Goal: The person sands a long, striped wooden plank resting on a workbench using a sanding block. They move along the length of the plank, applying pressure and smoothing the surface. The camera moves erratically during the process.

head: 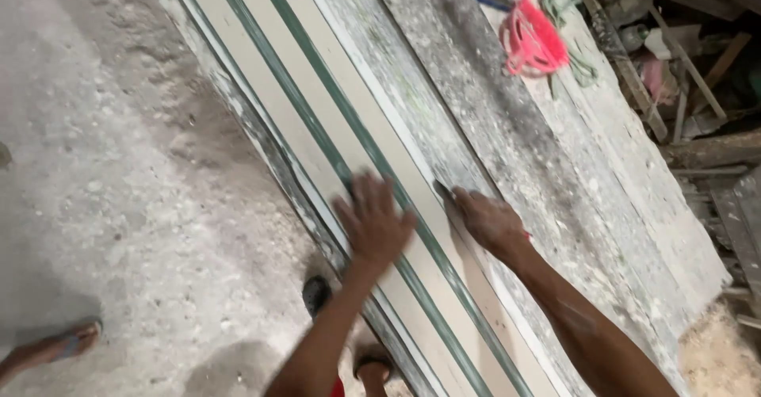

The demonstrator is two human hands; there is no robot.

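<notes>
Left hand flat, open, on striped board, right hand beside it, grip unclear

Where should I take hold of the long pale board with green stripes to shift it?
Probably by its long edges, coming from above. The long pale board with green stripes lies flat on the dusty grey workbench, too broad for one hand. The left hand presses flat on it, the right hand sits at its far edge.

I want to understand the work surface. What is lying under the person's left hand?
The left hand lies flat on long pale strips with green edges, stacked on a dusty board. The part directly beneath the palm is covered.
</notes>
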